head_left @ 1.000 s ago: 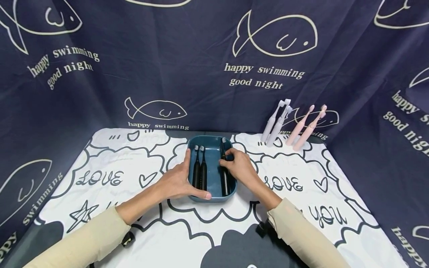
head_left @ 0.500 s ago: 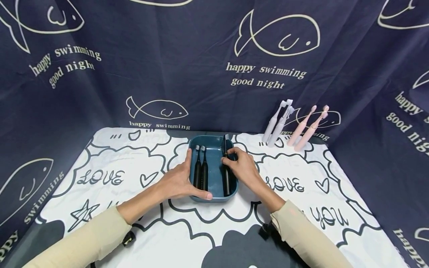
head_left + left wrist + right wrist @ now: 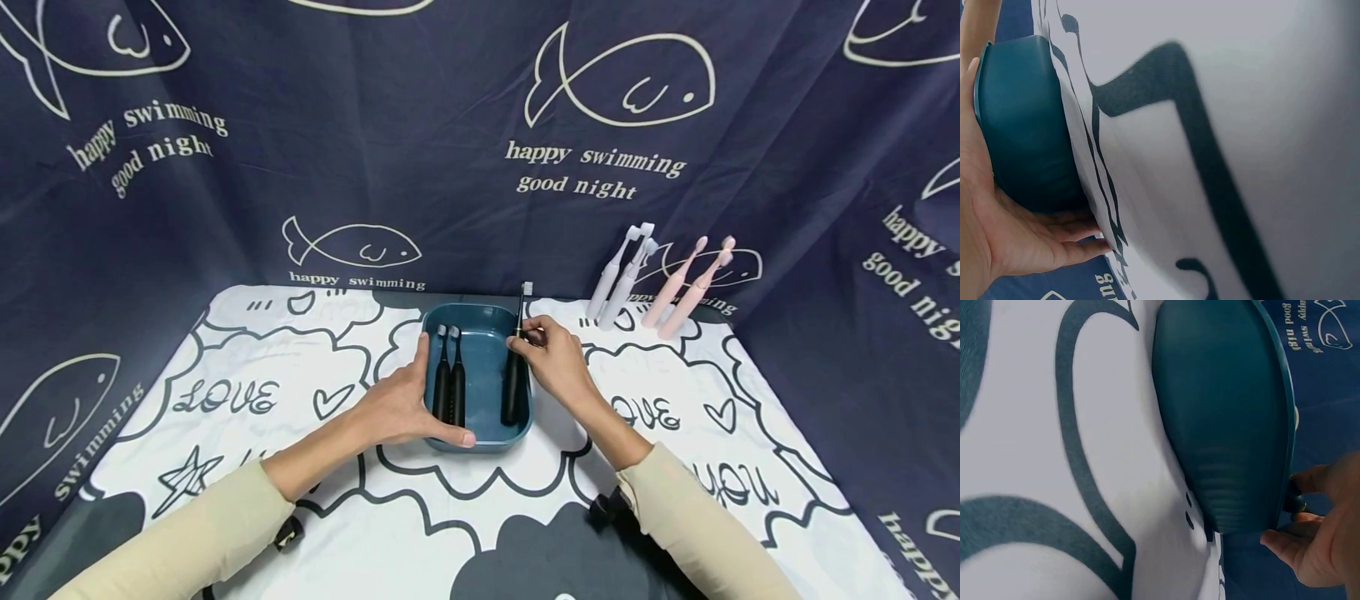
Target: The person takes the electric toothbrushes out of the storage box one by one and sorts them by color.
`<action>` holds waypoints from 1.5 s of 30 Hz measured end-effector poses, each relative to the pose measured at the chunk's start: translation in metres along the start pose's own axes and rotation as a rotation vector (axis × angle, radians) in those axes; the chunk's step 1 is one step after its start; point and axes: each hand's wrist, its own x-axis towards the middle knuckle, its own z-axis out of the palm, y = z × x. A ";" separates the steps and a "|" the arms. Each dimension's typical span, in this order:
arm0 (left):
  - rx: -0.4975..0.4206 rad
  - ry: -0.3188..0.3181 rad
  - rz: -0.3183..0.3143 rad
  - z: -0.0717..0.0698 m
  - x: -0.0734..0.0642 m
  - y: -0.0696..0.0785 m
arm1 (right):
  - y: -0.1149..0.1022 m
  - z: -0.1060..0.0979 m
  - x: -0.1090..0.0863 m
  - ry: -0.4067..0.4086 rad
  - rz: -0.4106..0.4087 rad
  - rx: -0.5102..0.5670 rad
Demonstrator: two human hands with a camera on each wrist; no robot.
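The held black toothbrush is inclined over the right side of a blue tray, its long axis running mostly from near to far; the pale-bristled head points away from the person, leans slightly to the right and projects past the far rim, while the thick handle end is seen within the tray's outline. Whether that end touches the floor of the tray cannot be told. The right hand pinches the brush near its neck between thumb and fingers. The left hand is spread against the tray's left side, thumb along the near rim, fingers extended along the outer wall. Within the tray, two black toothbrushes lie side by side at the left, nearly parallel, heads toward the far wall. Lilac toothbrushes and pink toothbrushes stand head-up to the right, well apart from the tray.
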 end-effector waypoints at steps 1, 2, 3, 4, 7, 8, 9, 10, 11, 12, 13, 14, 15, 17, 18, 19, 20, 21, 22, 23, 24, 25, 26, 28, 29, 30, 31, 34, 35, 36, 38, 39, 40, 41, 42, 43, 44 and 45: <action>-0.001 -0.001 -0.001 0.000 0.000 0.000 | 0.000 0.000 0.000 -0.001 -0.001 0.002; -0.002 -0.001 -0.002 0.000 0.000 -0.001 | 0.000 0.000 0.000 -0.002 -0.004 0.002; -0.003 0.000 -0.001 0.001 0.000 -0.001 | 0.000 -0.001 0.000 -0.002 -0.005 0.003; -0.005 0.000 -0.001 0.001 0.000 -0.001 | 0.000 -0.001 -0.001 -0.003 -0.005 0.004; -0.007 0.001 0.000 0.002 0.000 -0.001 | -0.001 -0.003 -0.001 0.001 -0.011 0.000; -0.008 0.002 0.002 0.002 0.000 -0.001 | -0.002 -0.004 -0.001 0.002 -0.014 0.005; -0.008 0.002 0.002 0.002 0.000 -0.001 | -0.003 -0.004 -0.001 0.003 -0.018 0.014; -0.008 0.003 0.002 0.002 0.000 -0.001 | -0.004 -0.005 -0.001 0.003 -0.021 0.024; -0.006 0.005 0.002 0.001 0.000 -0.001 | -0.005 -0.006 -0.001 0.002 -0.025 0.039; -0.005 0.006 0.001 0.001 0.001 -0.001 | -0.006 -0.006 -0.001 0.000 -0.028 0.052; -0.004 0.006 0.000 0.001 0.001 -0.001 | -0.007 -0.007 0.000 -0.004 -0.024 0.072; -0.003 0.006 -0.001 0.001 0.001 -0.001 | -0.008 -0.007 0.000 -0.007 -0.021 0.087; -0.002 0.005 -0.004 0.001 0.001 -0.001 | -0.009 -0.007 0.000 -0.009 -0.017 0.102; -0.003 0.004 -0.005 0.001 0.001 -0.001 | -0.009 -0.008 0.000 -0.015 -0.008 0.143; -0.005 0.003 -0.004 0.001 0.001 0.000 | -0.009 -0.008 0.000 -0.021 -0.001 0.171; -0.007 0.002 -0.003 0.001 0.001 0.000 | -0.010 -0.008 0.000 -0.029 0.005 0.201; -0.009 0.002 -0.003 0.001 0.001 0.000 | -0.009 -0.009 0.001 -0.036 0.009 0.232; -0.008 0.001 -0.003 0.001 0.001 0.000 | -0.009 -0.009 0.001 -0.043 0.013 0.263; -0.008 0.002 -0.002 0.001 0.001 0.000 | -0.008 -0.009 0.001 -0.052 0.020 0.298; -0.006 0.002 -0.002 0.001 0.001 0.000 | -0.008 -0.009 0.001 -0.062 0.029 0.333; -0.004 0.001 -0.003 0.001 0.001 0.000 | -0.007 -0.010 0.001 -0.068 0.038 0.365; -0.002 0.001 -0.002 0.001 0.001 0.000 | -0.006 -0.010 0.001 -0.073 0.045 0.390; 0.002 0.000 -0.003 0.001 0.001 0.000 | -0.005 -0.011 0.002 -0.079 0.052 0.416; 0.008 0.002 -0.002 0.001 0.000 0.001 | -0.003 -0.012 0.002 -0.092 0.059 0.473; 0.008 0.001 -0.001 0.000 0.000 0.001 | -0.002 -0.013 0.003 -0.099 0.060 0.496; 0.007 0.001 0.000 0.000 0.000 0.001 | -0.002 -0.014 0.003 -0.106 0.059 0.522; 0.006 0.002 0.000 0.000 0.000 0.001 | -0.001 -0.014 0.004 -0.113 0.056 0.543; 0.001 0.004 0.004 0.000 0.001 0.000 | 0.001 -0.017 0.006 -0.136 0.036 0.602; -0.002 0.004 0.005 0.000 0.001 0.000 | 0.002 -0.018 0.006 -0.142 0.027 0.613; -0.004 0.004 0.006 0.000 0.001 0.000 | 0.002 -0.018 0.006 -0.146 0.015 0.616; -0.006 0.004 0.008 0.000 0.001 0.000 | 0.002 -0.020 0.006 -0.148 -0.011 0.605; -0.007 0.005 0.008 0.000 0.001 -0.001 | 0.002 -0.021 0.006 -0.147 -0.024 0.599; -0.007 0.004 0.009 0.000 0.001 -0.001 | 0.002 -0.022 0.006 -0.143 -0.035 0.593; -0.007 0.004 0.008 0.000 0.001 -0.001 | 0.002 -0.023 0.006 -0.137 -0.044 0.590; -0.006 0.003 0.008 0.000 0.001 -0.001 | 0.002 -0.023 0.006 -0.131 -0.052 0.592; -0.006 0.002 0.008 0.000 0.001 -0.001 | 0.002 -0.024 0.006 -0.126 -0.058 0.601; -0.004 0.001 0.007 0.000 0.001 -0.001 | 0.002 -0.024 0.006 -0.122 -0.062 0.613; -0.003 0.001 0.007 0.000 0.001 -0.001 | 0.002 -0.025 0.006 -0.120 -0.063 0.629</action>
